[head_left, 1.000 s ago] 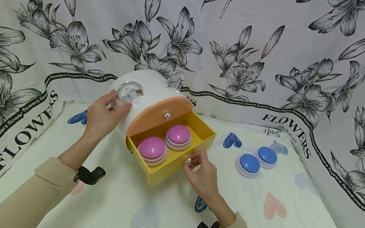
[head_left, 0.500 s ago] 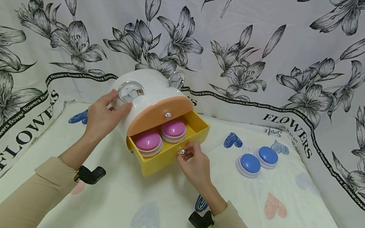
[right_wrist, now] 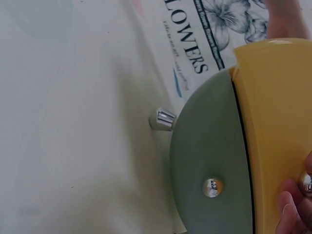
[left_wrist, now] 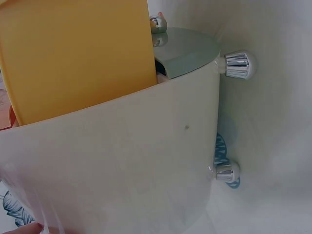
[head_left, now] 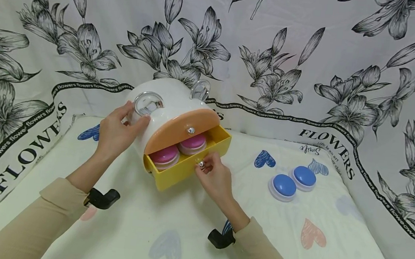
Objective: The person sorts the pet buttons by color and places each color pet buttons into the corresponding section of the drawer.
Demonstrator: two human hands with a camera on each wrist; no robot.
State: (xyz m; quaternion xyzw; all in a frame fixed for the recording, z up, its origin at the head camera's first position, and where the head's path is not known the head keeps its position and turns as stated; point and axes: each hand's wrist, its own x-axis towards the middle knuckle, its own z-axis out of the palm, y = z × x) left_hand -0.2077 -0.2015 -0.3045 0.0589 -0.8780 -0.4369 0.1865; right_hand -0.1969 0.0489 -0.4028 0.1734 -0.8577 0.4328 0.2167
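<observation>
A rounded white drawer box (head_left: 175, 91) with shiny feet sits on the cloth. Its yellow drawer (head_left: 176, 177) is part-way out below a closed orange drawer (head_left: 177, 133). Two pink-topped round buttons (head_left: 193, 141) with pale bases stand inside, partly hidden under the orange drawer. My right hand (head_left: 219, 180) pinches the silver knob (head_left: 201, 164) of the yellow drawer; the right wrist view shows fingers (right_wrist: 287, 214) at that knob. My left hand (head_left: 117, 131) rests against the box's left side, thumb and fingers spread beside a clear round silver-rimmed piece (head_left: 149, 104).
Two blue-topped round buttons (head_left: 284, 185) lie side by side on the heart-print cloth (head_left: 196, 249) to the right. Behind the box rises a flower-print backdrop (head_left: 264, 10). A green drawer (right_wrist: 207, 141) shows below the yellow one, with metal feet (left_wrist: 236, 66) under the box.
My right hand has moved back and leftward with the knob, and the yellow drawer has slid further into the box. More of the pink buttons is covered. My left hand stays put.
</observation>
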